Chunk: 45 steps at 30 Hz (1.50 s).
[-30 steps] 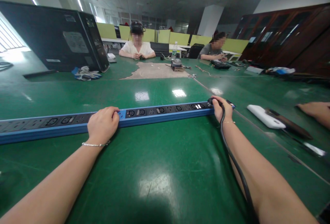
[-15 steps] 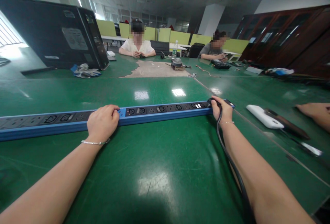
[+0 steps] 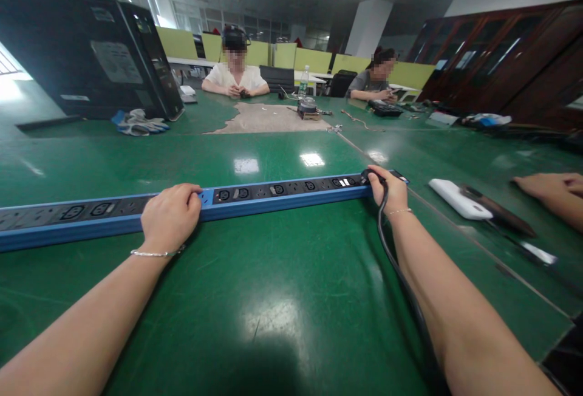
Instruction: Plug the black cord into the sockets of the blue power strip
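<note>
A long blue power strip (image 3: 277, 206) with black sockets along its top lies across the green table, running out of the left side of the view. My left hand (image 3: 169, 217) is wrapped over its middle, just left of a bright blue section. Close to the strip's right end, my right hand (image 3: 392, 191) grips a black plug (image 3: 365, 176) against the sockets; my fingers hide how deep it sits. From that hand a black cable (image 3: 387, 247) runs down beside my right forearm toward the lower edge.
A black computer case (image 3: 91, 56) stands at the back left, with work gloves (image 3: 139, 122) in front. To the right lie a white power bank (image 3: 460, 198) and a dark elongated object (image 3: 498, 211), near another person's hand (image 3: 549, 189). Two people sit across the table.
The whole view has shifted slightly, so things appear a little further left. Both hands keep their places on the strip and the plug.
</note>
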Tool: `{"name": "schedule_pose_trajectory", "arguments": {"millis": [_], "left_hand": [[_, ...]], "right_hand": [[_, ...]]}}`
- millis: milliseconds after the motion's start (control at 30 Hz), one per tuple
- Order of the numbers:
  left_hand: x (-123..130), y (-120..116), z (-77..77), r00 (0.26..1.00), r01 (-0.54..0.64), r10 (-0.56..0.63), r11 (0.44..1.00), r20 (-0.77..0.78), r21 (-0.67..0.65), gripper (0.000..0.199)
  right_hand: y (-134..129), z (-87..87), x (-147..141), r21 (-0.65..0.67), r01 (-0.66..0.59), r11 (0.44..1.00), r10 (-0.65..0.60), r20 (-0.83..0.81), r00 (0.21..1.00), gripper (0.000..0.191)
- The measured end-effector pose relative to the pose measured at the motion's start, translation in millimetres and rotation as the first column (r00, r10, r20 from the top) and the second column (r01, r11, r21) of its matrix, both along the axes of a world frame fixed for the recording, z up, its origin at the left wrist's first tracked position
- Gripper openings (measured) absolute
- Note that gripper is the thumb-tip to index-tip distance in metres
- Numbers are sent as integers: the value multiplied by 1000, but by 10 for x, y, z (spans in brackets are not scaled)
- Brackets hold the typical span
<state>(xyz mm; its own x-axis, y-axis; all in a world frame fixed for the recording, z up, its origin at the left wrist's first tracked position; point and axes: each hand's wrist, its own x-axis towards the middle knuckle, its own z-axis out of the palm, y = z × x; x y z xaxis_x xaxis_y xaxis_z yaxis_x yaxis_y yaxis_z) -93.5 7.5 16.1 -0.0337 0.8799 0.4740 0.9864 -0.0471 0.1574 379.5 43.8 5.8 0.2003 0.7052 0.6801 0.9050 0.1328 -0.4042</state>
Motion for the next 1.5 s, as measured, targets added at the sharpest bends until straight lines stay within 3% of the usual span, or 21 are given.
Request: {"name": "schedule_pose_trajectory", "arguments": {"millis": [133,367,533,700,833,933,1167,1500], "left_hand": [[-1,-2,4,1000,1,-1,1000,-9,-7,33],[-5,-1,16,1000,-11,11,1000,-10,-24,34],[-2,-2,9,1000,-4,4,1000,-10,-11,35],[-6,3,-8,1000,1,0,1000,-26,17,34],[-6,2,-8,1000,1,-1,1000,-15,16,33],[1,-1,-9,1000,0,0,1000,-11,22,33],[13,-2,-22,1000,2,-3,999,23,43,33],[3,-11,-12,1000,6,-7,1000,26,22,32]], "right_hand": [[-19,-15,-27,-37,-33,999,35,46,998,33],[-45,-80,-96,2,6,1000,-6,-39,999,37],[29,-84,-93,149,-15,989,40,-168,985,34],[85,83,-229,403,13,915,152,-373,915,39],[6,111,-676,229,-184,956,246,-284,927,32],[-53,79,-980,147,-242,959,269,-203,942,33],[-129,81,-1151,8,-175,985,175,-58,983,31],[-228,16,-1224,-33,-124,992,126,93,988,31]]}}
